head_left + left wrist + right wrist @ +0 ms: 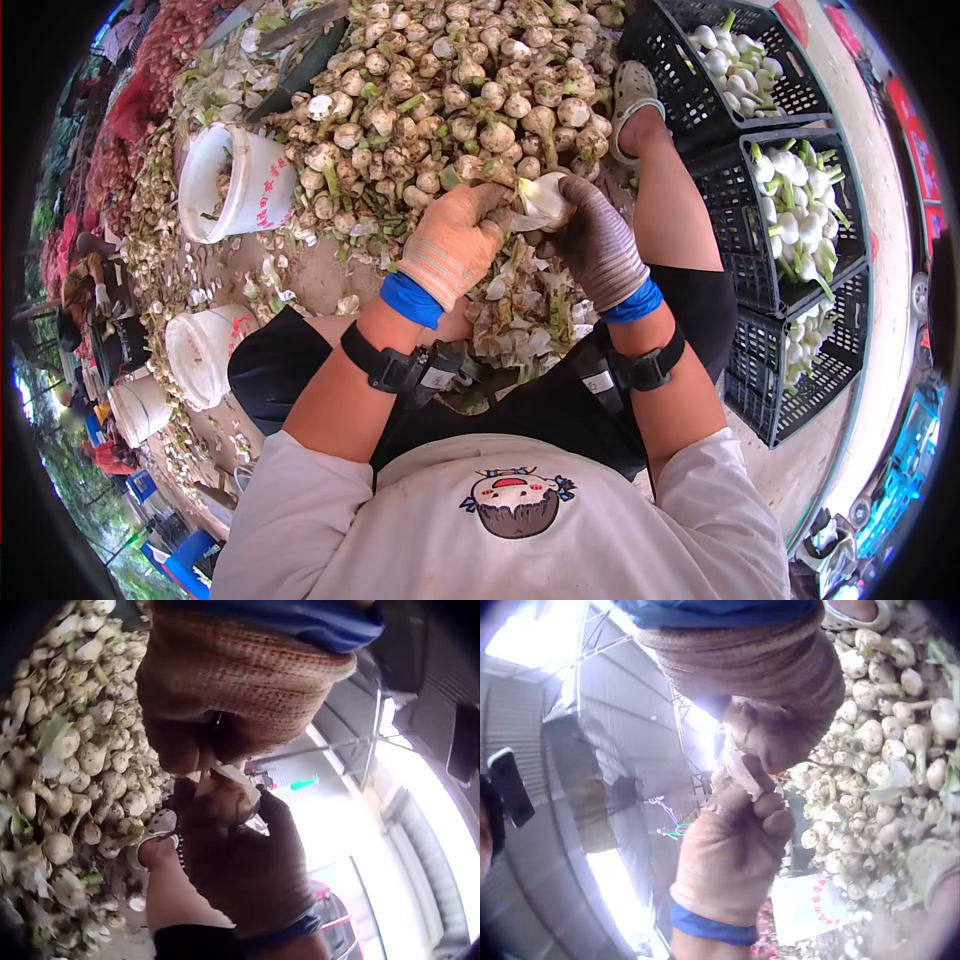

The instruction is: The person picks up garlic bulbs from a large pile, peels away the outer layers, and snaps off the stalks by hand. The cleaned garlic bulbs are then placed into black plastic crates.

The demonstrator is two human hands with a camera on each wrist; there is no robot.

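My lap, nearest, holds a heap of peeled skins (520, 310) between my knees. Just above it, my left hand (455, 243), in an orange knit glove, and my right hand (597, 243), in a dark knit glove, meet on one garlic bulb (543, 200). Left hand: fingers curled, pinching the bulb's left side. Right hand: fingers curled round the bulb's right side, thumb against it. The bulb sits between both hands, raised off the ground, its white surface partly exposed. In the left wrist view the bulb (225, 801) shows wedged between the two gloves.

Beyond the hands, a large pile of unpeeled garlic (450, 90) covers the ground. My right foot, in a pale clog (632, 95), rests at the pile's right edge. To the right, black crates (790, 230) contain cleaned white bulbs. To the left, a white bucket (235, 185) lies tipped on its side; two further buckets (200, 352) stand nearer my left knee.
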